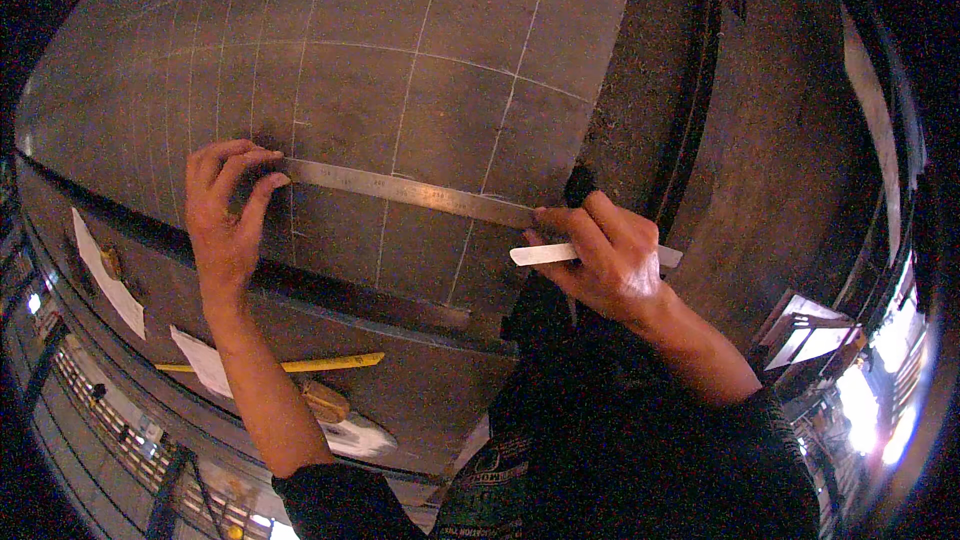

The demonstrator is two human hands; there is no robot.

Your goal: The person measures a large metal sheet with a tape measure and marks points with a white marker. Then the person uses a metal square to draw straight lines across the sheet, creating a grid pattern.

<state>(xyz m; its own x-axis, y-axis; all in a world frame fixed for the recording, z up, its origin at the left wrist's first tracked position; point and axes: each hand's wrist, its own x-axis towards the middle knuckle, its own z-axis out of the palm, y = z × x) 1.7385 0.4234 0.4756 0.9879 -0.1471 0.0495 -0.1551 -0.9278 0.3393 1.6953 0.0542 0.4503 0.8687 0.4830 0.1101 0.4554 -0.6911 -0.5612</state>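
Observation:
A thin steel ruler (425, 193) lies across a dark flat sheet (470, 130) marked with a grid of pale lines. My left hand (225, 215) pinches the ruler's left end between thumb and fingertips. At the other end my right hand (612, 255) is closed, thumb and forefinger on the ruler's tip. A flat white stick (545, 254) also sits in the right hand and pokes out on both sides of it. Its middle is hidden by the fingers.
Below the sheet's near edge runs a dark ledge (350, 300). On the lower surface lie papers (105, 275), a yellow measuring strip (335, 362) and a wooden-handled tool (325, 400). A dark raised rail (700, 80) runs along the right. More papers (800, 330) lie at far right.

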